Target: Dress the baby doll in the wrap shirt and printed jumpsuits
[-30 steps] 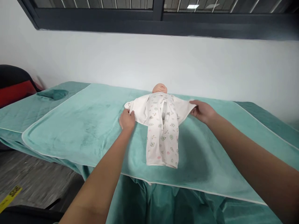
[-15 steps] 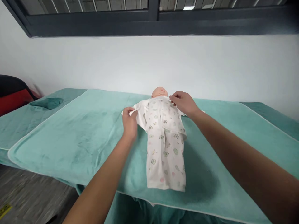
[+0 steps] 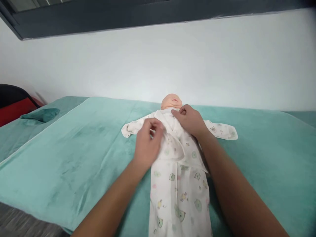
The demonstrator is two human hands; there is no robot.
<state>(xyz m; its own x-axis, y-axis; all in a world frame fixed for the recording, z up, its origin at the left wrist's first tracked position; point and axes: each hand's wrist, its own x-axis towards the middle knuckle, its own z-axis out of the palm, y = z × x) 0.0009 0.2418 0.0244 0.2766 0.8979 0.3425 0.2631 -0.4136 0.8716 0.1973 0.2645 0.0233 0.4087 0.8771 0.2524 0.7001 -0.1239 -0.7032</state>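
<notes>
A baby doll (image 3: 170, 100) lies on its back, head toward the wall, in a white printed baby shirt (image 3: 192, 153) and matching white trousers (image 3: 180, 200). My right hand (image 3: 191, 121) pinches the front of the shirt just below the doll's chin. Over the other side of the chest, my left hand (image 3: 148, 141) is closed, thumb and fingers curled together at the shirt front. Motion blurs its fingertips, so any cloth between them is unclear. The front panels overlap, and the lower hem covers the top of the trousers. Both sleeves stretch out sideways.
A teal plush cover (image 3: 74, 158) spreads under the doll, up to the white wall (image 3: 158, 65). At the far left are a folded teal cloth (image 3: 40, 115) and a red and black object (image 3: 16, 107). A dark window frame (image 3: 111, 19) runs above.
My left hand has let go of the sleeve end and moved right onto the chest. My right hand stays near the collar. The view has come closer and tilted.
</notes>
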